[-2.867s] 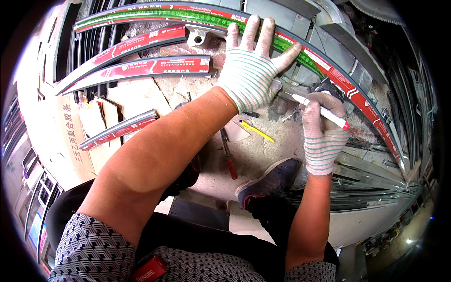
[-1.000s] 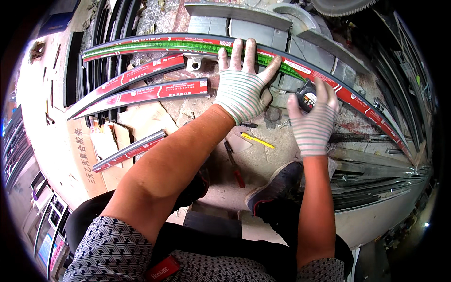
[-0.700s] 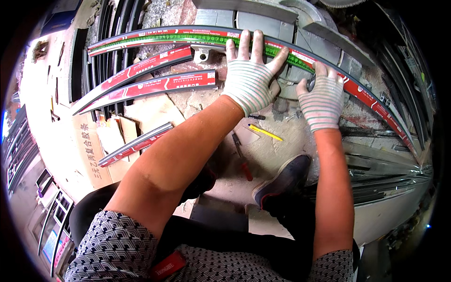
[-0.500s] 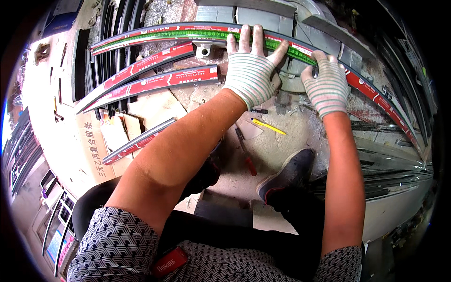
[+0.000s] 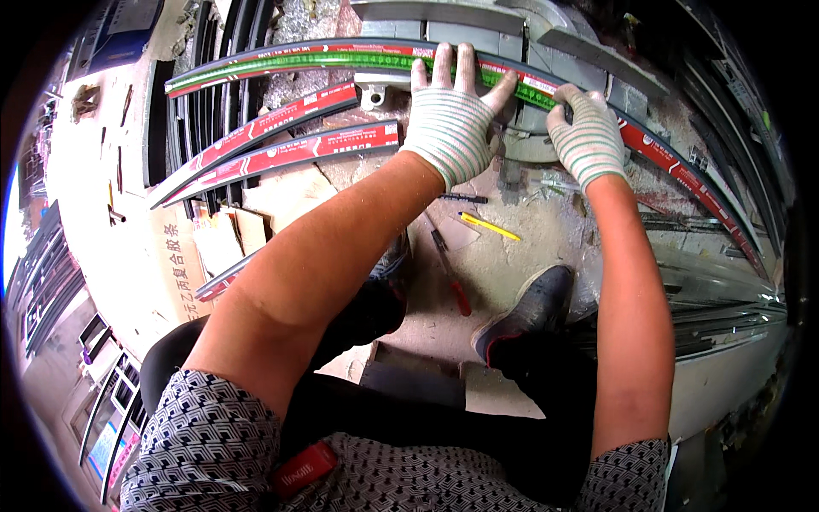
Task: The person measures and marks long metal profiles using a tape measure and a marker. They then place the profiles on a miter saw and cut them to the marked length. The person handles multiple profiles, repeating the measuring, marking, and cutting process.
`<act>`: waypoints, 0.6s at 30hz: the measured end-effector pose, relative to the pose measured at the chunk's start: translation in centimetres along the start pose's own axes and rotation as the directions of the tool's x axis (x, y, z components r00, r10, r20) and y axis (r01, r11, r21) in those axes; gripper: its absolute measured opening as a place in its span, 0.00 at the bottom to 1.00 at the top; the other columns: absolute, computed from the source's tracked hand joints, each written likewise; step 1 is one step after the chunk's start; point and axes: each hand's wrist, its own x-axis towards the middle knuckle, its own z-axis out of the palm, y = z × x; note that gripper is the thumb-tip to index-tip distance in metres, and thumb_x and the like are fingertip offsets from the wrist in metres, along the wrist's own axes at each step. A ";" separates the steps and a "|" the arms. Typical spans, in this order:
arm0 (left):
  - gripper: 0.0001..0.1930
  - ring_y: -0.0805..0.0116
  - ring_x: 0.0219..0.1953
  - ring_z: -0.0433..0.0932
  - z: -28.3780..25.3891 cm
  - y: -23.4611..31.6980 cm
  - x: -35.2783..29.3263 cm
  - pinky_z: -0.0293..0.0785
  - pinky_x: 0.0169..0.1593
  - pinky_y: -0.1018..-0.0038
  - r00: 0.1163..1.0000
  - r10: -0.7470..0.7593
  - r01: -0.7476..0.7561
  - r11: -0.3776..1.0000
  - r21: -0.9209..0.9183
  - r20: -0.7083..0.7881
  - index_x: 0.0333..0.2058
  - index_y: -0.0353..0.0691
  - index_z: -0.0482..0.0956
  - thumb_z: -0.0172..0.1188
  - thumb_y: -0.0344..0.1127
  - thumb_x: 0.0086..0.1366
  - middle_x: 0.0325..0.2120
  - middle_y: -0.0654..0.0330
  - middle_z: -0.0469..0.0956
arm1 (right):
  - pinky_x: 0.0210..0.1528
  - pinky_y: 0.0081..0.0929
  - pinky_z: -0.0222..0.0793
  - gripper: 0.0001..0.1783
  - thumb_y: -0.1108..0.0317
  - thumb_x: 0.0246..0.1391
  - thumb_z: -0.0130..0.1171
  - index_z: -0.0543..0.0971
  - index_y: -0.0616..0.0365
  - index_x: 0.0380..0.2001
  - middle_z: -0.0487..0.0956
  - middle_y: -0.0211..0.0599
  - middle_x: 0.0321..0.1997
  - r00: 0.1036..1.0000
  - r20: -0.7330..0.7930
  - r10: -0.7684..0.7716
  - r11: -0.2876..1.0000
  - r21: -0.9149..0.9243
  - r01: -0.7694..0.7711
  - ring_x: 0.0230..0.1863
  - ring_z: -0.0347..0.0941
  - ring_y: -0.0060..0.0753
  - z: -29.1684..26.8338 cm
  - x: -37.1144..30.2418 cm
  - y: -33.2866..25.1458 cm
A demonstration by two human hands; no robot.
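Observation:
A long, curved metal strip (image 5: 657,154) with red printed film and dark edges arches across the far side. Along its left and middle part lies a green measuring tape (image 5: 299,62) with numerals. My left hand (image 5: 450,119), in a striped white knit glove, lies over strip and tape with its fingers spread and thumb out to the right. My right hand (image 5: 587,132), gloved alike, is bent round the tape's right-hand stretch at the strip; its fingertips are partly hidden. Two shorter red-filmed strips (image 5: 299,152) (image 5: 264,126) lie nearer on the left.
A grey metal machine bed (image 5: 486,38) stands behind the strip. On the floor are a yellow pen (image 5: 489,226), a red-handled screwdriver (image 5: 461,299) and a dark pen-like stick (image 5: 465,198). Cardboard (image 5: 175,264) lies left. Dark profiles (image 5: 734,111) lean at the right.
My hands stay on the strip and tape; the right hand has shifted slightly left. The view has moved a little, and my left forearm covers more of the short strip near the cardboard.

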 end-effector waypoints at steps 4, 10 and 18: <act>0.47 0.28 0.72 0.53 -0.7 0.0 0.1 0.49 0.70 0.36 1.000 -0.002 0.002 1.000 0.003 0.014 0.71 0.66 0.61 0.70 0.48 0.52 0.70 0.31 0.56 | 0.59 0.47 0.73 0.17 0.58 0.61 0.54 0.82 0.44 0.51 0.79 0.50 0.52 1.000 0.024 0.010 1.000 0.001 -0.010 0.52 0.76 0.57 -0.4 -0.2 -0.4; 0.41 0.32 0.70 0.59 -2.1 -0.6 0.2 0.53 0.71 0.40 0.999 0.045 -0.045 0.999 0.010 0.022 0.70 0.58 0.65 0.66 0.46 0.55 0.68 0.32 0.60 | 0.59 0.48 0.73 0.16 0.59 0.60 0.55 0.82 0.44 0.50 0.79 0.51 0.51 1.000 0.030 -0.001 0.998 0.056 -0.001 0.52 0.77 0.57 -0.6 -0.1 0.1; 0.31 0.43 0.61 0.72 -6.2 -5.6 1.4 0.66 0.66 0.54 0.976 0.204 -0.200 0.978 -0.052 0.075 0.63 0.39 0.71 0.62 0.45 0.64 0.60 0.39 0.72 | 0.54 0.44 0.74 0.12 0.63 0.56 0.59 0.83 0.48 0.42 0.80 0.51 0.44 0.993 0.025 -0.119 0.950 0.294 0.106 0.46 0.79 0.55 0.7 -2.5 0.8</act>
